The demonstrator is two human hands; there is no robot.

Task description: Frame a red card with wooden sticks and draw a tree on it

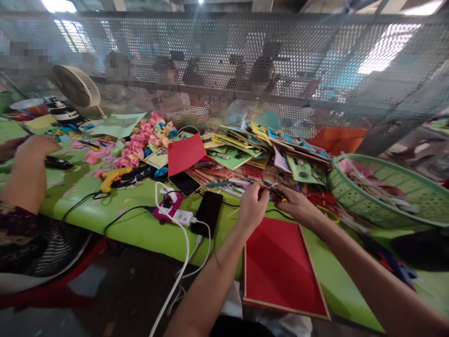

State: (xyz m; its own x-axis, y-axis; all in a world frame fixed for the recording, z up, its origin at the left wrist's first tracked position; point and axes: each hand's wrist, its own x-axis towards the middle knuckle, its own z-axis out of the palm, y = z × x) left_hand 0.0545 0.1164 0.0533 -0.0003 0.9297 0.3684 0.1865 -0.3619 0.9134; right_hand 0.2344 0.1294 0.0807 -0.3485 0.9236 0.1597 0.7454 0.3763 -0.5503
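Observation:
My left hand (253, 204) is closed in a pinch above the far edge of a red framed board (280, 269) lying on the green table (140, 224). What it pinches is too small to name. My right hand (298, 206) sits just right of it, fingers curled around a thin dark item I cannot make out. Both hands meet at the foot of a heap of colourful craft cards (245, 154).
A green basket (386, 192) stands at the right. Two dark phones (208, 210), a pink power strip (168, 206) and white cables lie left of my hands. Paper flowers (143, 140), a yellow glue gun (112, 177) and a fan (75, 86) lie farther left. Another person's arm (28, 168) rests at the left edge. Perforated metal screen behind.

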